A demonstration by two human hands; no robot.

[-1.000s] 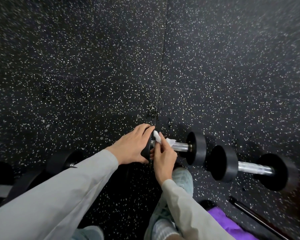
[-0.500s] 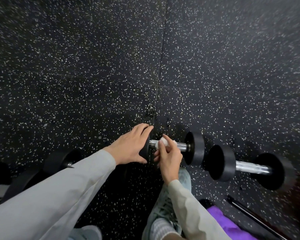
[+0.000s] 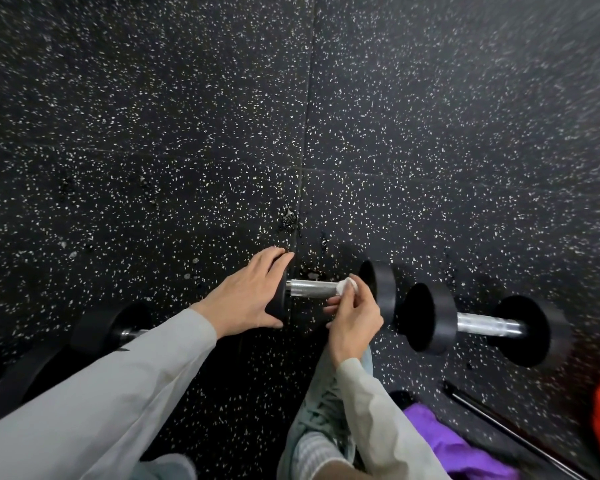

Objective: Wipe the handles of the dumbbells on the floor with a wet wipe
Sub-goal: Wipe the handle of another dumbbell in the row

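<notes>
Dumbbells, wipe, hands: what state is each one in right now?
Middle dumbbell: lying on the floor, steadied at its left weight, handle mostly bare.
Wet wipe: bunched, pressed on the handle near the right weight.
Right hand: pinching the wipe against the handle.
Left hand: fingers spread over the left weight.
Right dumbbell: lying untouched.
Left dumbbell: partly hidden behind the sleeve.

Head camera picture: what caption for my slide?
Left hand steadies dumbbell while right hand wipes its handle with wet wipe.
</notes>
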